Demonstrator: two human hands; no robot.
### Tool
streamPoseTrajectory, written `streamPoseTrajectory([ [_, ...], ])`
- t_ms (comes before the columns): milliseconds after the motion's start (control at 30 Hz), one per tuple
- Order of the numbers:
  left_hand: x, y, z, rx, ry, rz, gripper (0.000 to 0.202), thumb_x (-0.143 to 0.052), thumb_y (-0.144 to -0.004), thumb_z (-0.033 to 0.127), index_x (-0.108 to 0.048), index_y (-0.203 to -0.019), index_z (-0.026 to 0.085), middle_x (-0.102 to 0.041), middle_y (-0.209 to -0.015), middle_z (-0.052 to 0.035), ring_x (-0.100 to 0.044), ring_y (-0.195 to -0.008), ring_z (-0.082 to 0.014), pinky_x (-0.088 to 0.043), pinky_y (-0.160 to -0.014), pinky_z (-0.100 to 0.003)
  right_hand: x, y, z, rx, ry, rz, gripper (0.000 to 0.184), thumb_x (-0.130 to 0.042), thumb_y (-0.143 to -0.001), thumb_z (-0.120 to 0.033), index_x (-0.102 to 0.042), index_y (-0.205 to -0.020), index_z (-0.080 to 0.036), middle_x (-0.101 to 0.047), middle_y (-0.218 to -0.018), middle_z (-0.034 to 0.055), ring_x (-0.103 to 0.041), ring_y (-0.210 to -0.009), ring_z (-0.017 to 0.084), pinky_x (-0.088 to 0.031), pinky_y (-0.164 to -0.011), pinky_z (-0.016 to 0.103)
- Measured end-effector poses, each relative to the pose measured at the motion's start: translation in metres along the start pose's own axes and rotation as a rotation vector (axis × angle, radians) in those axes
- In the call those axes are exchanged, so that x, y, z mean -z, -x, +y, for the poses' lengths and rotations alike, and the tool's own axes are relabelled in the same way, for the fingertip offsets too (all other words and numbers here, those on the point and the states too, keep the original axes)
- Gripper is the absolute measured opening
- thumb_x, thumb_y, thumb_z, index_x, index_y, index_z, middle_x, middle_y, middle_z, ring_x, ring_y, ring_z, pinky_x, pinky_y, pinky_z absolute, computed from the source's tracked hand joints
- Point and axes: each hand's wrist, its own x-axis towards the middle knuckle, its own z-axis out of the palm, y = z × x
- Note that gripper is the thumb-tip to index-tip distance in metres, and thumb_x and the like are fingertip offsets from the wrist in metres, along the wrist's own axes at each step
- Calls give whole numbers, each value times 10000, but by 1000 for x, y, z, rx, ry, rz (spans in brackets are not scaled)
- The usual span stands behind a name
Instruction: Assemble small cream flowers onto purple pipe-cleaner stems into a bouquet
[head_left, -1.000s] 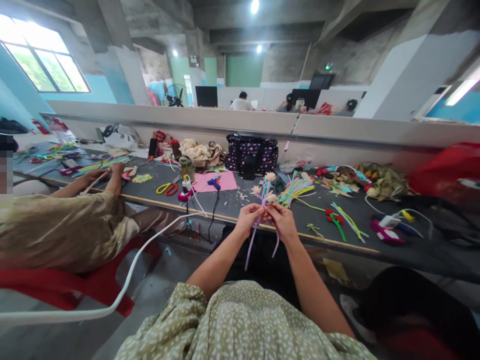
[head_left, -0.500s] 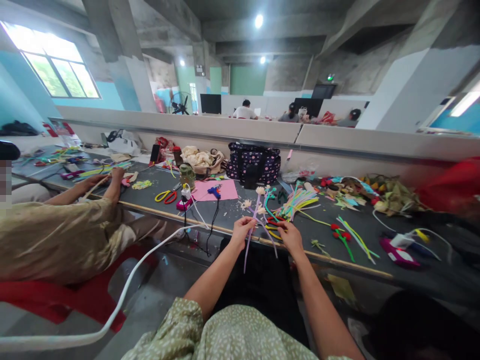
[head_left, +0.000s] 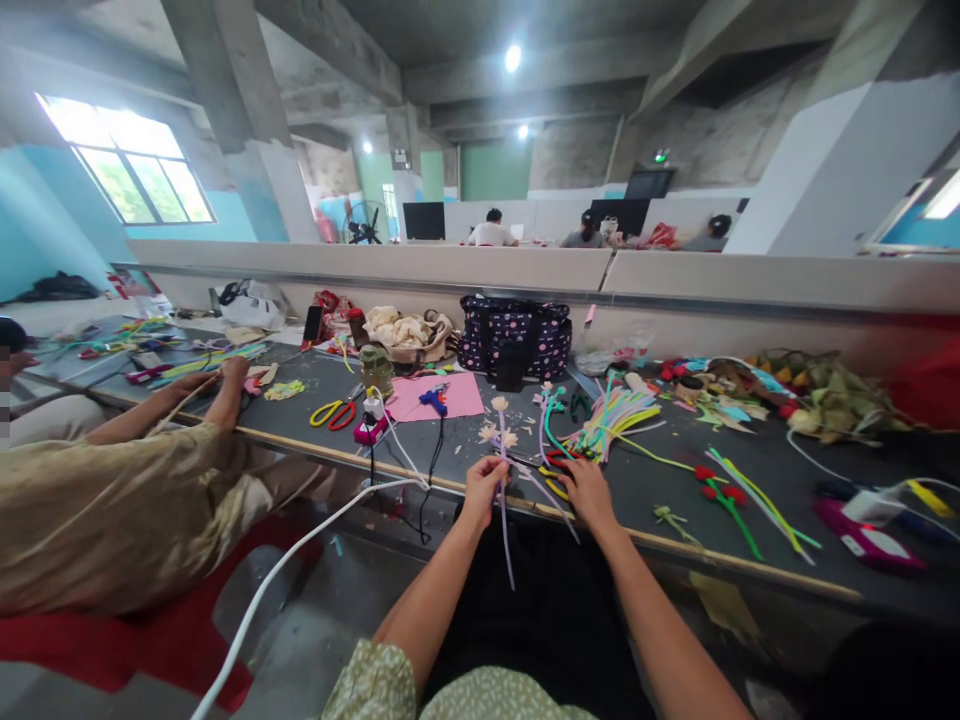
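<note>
My left hand (head_left: pixel 484 490) pinches lilac pipe-cleaner stems (head_left: pixel 506 545) just over the table's front edge. Cream flower heads (head_left: pixel 499 436) stand above those fingers, and one lilac strand slants down to the right. My right hand (head_left: pixel 590 492) is closed at the red and yellow handles of a pair of scissors (head_left: pixel 555 482); its exact grip is partly hidden. A teal pipe cleaner (head_left: pixel 553 420) with curled ends lies just beyond that hand. Behind it is a bundle of coloured pipe cleaners (head_left: pixel 619 420).
A pink sheet (head_left: pixel 469 393) carries a blue glue gun (head_left: pixel 433 400). Another pair of scissors (head_left: pixel 334 413) lies left of it. A red flower with green stem (head_left: pixel 724 490) is at right. A co-worker (head_left: pixel 127 490) sits on my left. A white cable (head_left: pixel 300 535) crosses in front.
The whole view has shifted a little. My left hand has turned the lilac stems more upright, bringing the cream flower heads closer together. My right hand stays by the scissors' handles.
</note>
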Motion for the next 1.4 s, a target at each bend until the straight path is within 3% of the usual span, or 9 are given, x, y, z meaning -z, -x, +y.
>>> streamPoseTrajectory([
  [233,-9,-7,-5,-29,-51,7,345,-814,-529,396,-680,-708,134,-574,-565,22,-451,-494,-62,-345,-498,-184,-16,-6,-27,-79,-119,76,231,-570,-752,-239,-706,-936,-210,-647,-1021,112,-515,-1028,270,-366,-935,383],
  [367,-19,-15,-9,-39,-63,-18,335,-800,-541,395,-678,-711,132,-565,-547,27,-420,-470,-56,-316,-479,-183,-7,-10,-41,-125,-362,111,302,-504,-813,-394,-704,-910,-189,-661,-999,108,-544,-992,269,-386,-922,415],
  [500,-25,-23,-17,-47,-80,-21,308,-796,-532,363,-675,-688,127,-569,-531,25,-422,-471,-61,-312,-480,-183,-6,-22,-54,-130,-624,-20,430,-522,-772,-560,-703,-837,-176,-690,-768,50,-611,-728,203,-490,-689,326],
  [633,-25,-27,-24,-59,-102,12,296,-796,-514,346,-674,-672,126,-590,-549,18,-452,-503,-75,-340,-505,-187,-20,-29,-62,-171,-797,-71,450,-701,-582,-558,-692,-776,-152,-679,-675,24,-593,-590,162,-480,-561,278],
  [733,-23,-28,-26,-66,-112,25,286,-795,-505,334,-677,-663,126,-584,-530,20,-448,-493,-78,-336,-499,-190,-29,-29,-64,-221,-848,-34,437,-713,-546,-543,-677,-725,-145,-630,-552,0,-532,-469,138,-420,-462,253],
  [967,-22,-31,-28,-44,-93,9,290,-785,-510,352,-671,-636,117,-555,-476,22,-416,-436,-65,-306,-458,-189,-36,-29,-64,-247,-847,85,319,-695,-552,-455,-671,-643,-149,-662,-597,11,-569,-570,160,-445,-597,283],
  [1400,-16,-35,-19,192,20,-46,311,-823,-455,305,-655,-635,116,-572,-478,11,-515,-428,-88,-390,-468,-203,-32,-24,-69,-198,-828,69,247,-662,-639,-399,-669,-659,-152,-645,-628,2,-540,-608,153,-424,-657,280],
])
